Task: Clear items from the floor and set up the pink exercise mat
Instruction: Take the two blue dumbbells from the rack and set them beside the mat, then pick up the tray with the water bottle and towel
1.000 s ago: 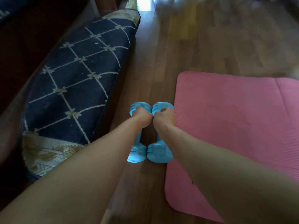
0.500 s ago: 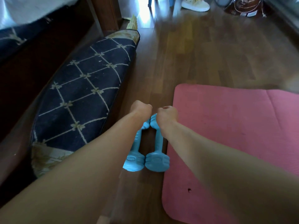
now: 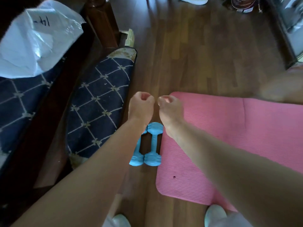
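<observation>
Two light blue dumbbells lie side by side on the wooden floor, just left of the pink exercise mat, which is spread flat. My left hand and my right hand hover above the dumbbells, fingers curled in loose fists with nothing in them. My left forearm hides part of the left dumbbell. My right forearm crosses the mat's left part.
A dark blue patterned rug leans against dark wooden furniture at the left. A white plastic bag lies on top at the upper left. My white slippers show at the bottom edge. Shoes and bags stand at the far end of the floor.
Both hands let go of the dumbbells and rose away from them. The dumbbells stay on the floor beside the mat. The camera has lifted and shows more of the room.
</observation>
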### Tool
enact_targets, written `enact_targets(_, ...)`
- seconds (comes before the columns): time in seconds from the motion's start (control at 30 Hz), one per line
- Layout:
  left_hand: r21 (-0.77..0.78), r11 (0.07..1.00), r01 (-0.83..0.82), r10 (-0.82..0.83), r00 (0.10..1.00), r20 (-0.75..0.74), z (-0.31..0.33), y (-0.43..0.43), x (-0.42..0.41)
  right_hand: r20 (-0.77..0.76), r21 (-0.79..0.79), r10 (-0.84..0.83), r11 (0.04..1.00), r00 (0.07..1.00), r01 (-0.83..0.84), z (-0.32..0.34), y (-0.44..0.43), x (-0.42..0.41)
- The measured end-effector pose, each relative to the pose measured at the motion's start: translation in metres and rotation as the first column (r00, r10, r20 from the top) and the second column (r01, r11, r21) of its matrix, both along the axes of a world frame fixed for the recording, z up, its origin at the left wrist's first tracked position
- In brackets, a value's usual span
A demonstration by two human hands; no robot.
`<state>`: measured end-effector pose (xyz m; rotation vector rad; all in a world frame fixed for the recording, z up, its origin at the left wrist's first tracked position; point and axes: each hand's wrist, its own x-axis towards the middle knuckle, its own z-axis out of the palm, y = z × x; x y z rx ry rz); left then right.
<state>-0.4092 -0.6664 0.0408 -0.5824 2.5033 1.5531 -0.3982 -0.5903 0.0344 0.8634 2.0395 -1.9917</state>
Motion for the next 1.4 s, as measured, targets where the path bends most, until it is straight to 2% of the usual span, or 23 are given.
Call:
enact_targets(0.2, 0.038, 0.999, 0.007, -0.002, 0.99, -0.141, 0.157, 0.023, 0.02, -0.093, 0.048, -0.012, 0.999, 0.996, 0.017, 0.158, 0.034, 0.019)
enact_targets(0.5, 0.11, 0.979, 0.173, -0.132, 0.943, -0.307, 0.39, 0.079, 0.055, -0.199, 0.057, -0.104, 0.991, 0.974, 0.118, 0.385, 0.087, 0.048)
enact_targets(0.7, 0.148, 0.941, 0.306, -0.199, 0.849, -0.49, 0.511, 0.099, 0.081, -0.383, 0.073, -0.188, 0.97, 0.905, 0.232, 0.515, 0.114, 0.082)
enact_targets(0.87, 0.117, 0.862, 0.493, -0.334, 0.726, -0.601, 0.571, 0.104, 0.112, -0.47, 0.024, -0.347, 0.914, 0.811, 0.405, 0.576, 0.121, 0.137)
enact_targets(1.03, 0.168, 0.688, 0.706, -0.483, 0.618, -0.621, 0.605, 0.123, 0.171, -0.512, 0.006, -0.544, 0.772, 0.665, 0.636, 0.604, 0.125, 0.212)
enact_targets(1.17, 0.079, 0.463, 0.883, -0.622, 0.387, -0.681, 0.623, 0.152, 0.235, -0.53, -0.084, -0.713, 0.583, 0.459, 0.808, 0.625, 0.136, 0.293)
enact_targets(1.3, 0.079, 0.188, 0.979, -0.682, 0.188, -0.706, 0.641, 0.181, 0.314, -0.599, -0.067, -0.757, 0.371, 0.26, 0.926, 0.642, 0.144, 0.388)
enact_targets(1.4, 0.056, 0.011, 0.998, -0.66, 0.049, -0.749, 0.65, 0.195, 0.378, -0.618, -0.103, -0.778, 0.219, 0.111, 0.97, 0.648, 0.146, 0.459)
